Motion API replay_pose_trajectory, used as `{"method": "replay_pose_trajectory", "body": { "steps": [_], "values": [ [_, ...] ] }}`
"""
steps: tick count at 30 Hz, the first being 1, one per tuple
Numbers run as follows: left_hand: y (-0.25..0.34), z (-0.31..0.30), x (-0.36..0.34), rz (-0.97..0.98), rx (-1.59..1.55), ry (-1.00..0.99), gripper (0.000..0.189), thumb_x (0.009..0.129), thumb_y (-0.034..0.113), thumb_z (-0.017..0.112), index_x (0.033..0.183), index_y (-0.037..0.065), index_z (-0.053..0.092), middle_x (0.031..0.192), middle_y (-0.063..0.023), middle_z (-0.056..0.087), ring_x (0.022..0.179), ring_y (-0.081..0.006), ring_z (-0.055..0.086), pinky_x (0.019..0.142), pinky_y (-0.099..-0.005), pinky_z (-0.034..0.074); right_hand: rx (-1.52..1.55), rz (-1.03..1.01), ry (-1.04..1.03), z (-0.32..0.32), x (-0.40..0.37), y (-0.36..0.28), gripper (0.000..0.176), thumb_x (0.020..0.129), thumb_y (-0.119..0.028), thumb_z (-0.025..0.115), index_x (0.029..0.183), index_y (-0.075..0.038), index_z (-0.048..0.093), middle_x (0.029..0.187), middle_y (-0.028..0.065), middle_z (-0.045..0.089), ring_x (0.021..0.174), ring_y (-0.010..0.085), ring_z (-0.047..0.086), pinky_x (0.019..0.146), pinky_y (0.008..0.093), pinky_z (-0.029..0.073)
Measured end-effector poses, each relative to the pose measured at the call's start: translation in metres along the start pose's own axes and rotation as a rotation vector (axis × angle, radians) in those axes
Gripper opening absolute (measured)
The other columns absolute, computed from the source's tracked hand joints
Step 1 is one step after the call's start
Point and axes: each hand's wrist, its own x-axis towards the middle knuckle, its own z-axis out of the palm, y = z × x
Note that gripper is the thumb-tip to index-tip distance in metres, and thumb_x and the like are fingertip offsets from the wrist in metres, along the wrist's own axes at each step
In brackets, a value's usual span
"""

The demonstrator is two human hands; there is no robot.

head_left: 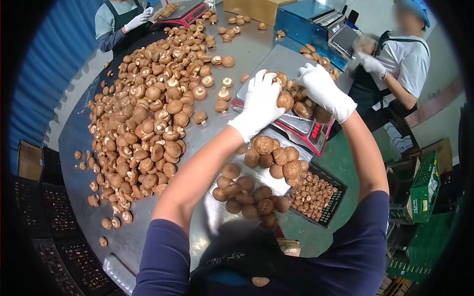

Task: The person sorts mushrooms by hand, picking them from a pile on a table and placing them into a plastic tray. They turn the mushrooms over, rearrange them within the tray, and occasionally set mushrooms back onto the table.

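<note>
Both my hands wear white gloves and reach over a red weighing scale (310,134) with a steel pan (276,59). My left hand (260,102) is curled around a brown mushroom (285,100) at the pan's near edge. My right hand (323,90) rests on the heap of mushrooms (304,109) on the pan, fingers bent over them; whether it grips one is hidden. A smaller pile of mushrooms (256,182) lies on the steel table just below my arms.
A large mound of mushrooms (148,118) covers the steel table (79,143) to the left. A black crate (316,195) of mushrooms sits lower right. One gloved person (395,64) works at a blue machine (306,24); another (123,19) at a far scale. Green crates (424,187) stand right.
</note>
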Motion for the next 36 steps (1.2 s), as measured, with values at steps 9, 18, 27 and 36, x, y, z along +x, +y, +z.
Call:
{"method": "replay_pose_trajectory", "body": {
  "steps": [9, 18, 27, 36],
  "values": [
    [0.006, 0.003, -0.005, -0.148, -0.149, 0.017, 0.040, 0.064, 0.010, 0.072, 0.100, 0.007, 0.055, 0.092, -0.0120, 0.058, 0.086, -0.0301, 0.056, 0.078, -0.0413, 0.045, 0.515, 0.085, 0.061, -0.015, -0.013, 0.007, 0.022, 0.074, -0.009, 0.072, 0.094, -0.004, 0.064, 0.088, 0.0117, 0.060, 0.089, 0.0301, 0.059, 0.078, 0.0383, 0.048],
    [0.145, -0.051, -0.066, -0.506, -0.973, 0.093, 0.045, 0.076, 0.002, 0.074, 0.113, 0.003, 0.049, 0.097, -0.0090, 0.058, 0.088, -0.0163, 0.060, 0.075, -0.0304, 0.051, 0.585, 0.303, -0.117, -0.134, -0.173, -0.060, 0.027, 0.069, -0.010, 0.074, 0.090, -0.004, 0.057, 0.083, 0.0127, 0.060, 0.081, 0.0354, 0.059, 0.073, 0.0412, 0.046],
    [0.099, -0.084, -0.123, -0.199, -0.099, -0.434, 0.037, 0.076, 0.014, 0.064, 0.111, 0.000, 0.062, 0.111, -0.0201, 0.062, 0.101, -0.0380, 0.058, 0.088, -0.0462, 0.047, 0.389, 0.798, -0.285, -0.119, -0.302, -0.081, 0.046, 0.073, -0.006, 0.072, 0.117, -0.005, 0.061, 0.102, 0.0156, 0.067, 0.093, 0.0339, 0.064, 0.082, 0.0402, 0.049],
    [-0.066, -0.209, -0.271, -0.733, 0.464, 0.177, 0.023, 0.083, 0.007, 0.062, 0.105, 0.004, 0.064, 0.101, -0.0141, 0.063, 0.098, -0.0336, 0.059, 0.085, -0.0418, 0.048, 0.589, 0.451, -0.135, -0.074, -0.222, -0.099, 0.041, 0.082, -0.023, 0.066, 0.118, -0.005, 0.061, 0.101, 0.0162, 0.065, 0.094, 0.0354, 0.062, 0.081, 0.0411, 0.048]
  ]
}}
